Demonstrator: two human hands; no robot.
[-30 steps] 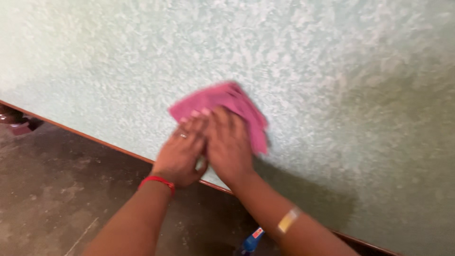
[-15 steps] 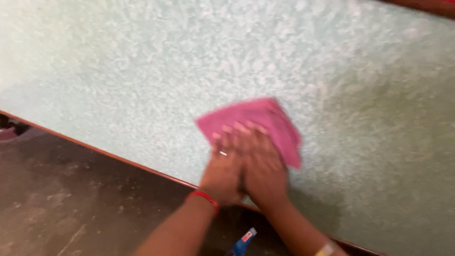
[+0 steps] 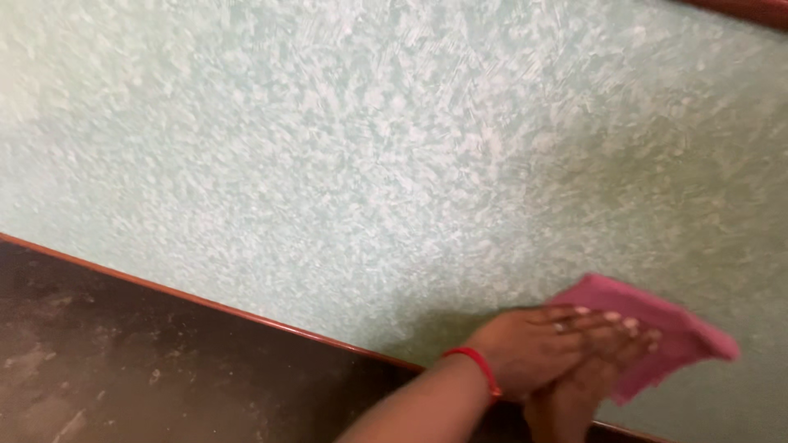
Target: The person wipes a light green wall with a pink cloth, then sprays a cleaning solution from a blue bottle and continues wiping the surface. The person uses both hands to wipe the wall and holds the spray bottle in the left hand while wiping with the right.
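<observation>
One broad counter (image 3: 345, 164), pale green with white mottling and a reddish-brown rim, fills most of the view; dark floor (image 3: 123, 361) lies below its edge. Pink cloth (image 3: 665, 328) lies flat on the counter near the lower right, close to the rim. Left hand (image 3: 533, 349), red band (image 3: 476, 369) at the wrist, is laid over the right hand (image 3: 574, 394). Fingers (image 3: 607, 320) of both are stretched out flat, not curled, pressing down on the cloth's near part; the cloth extends beyond the fingertips to the right. Neither hand grips anything.
</observation>
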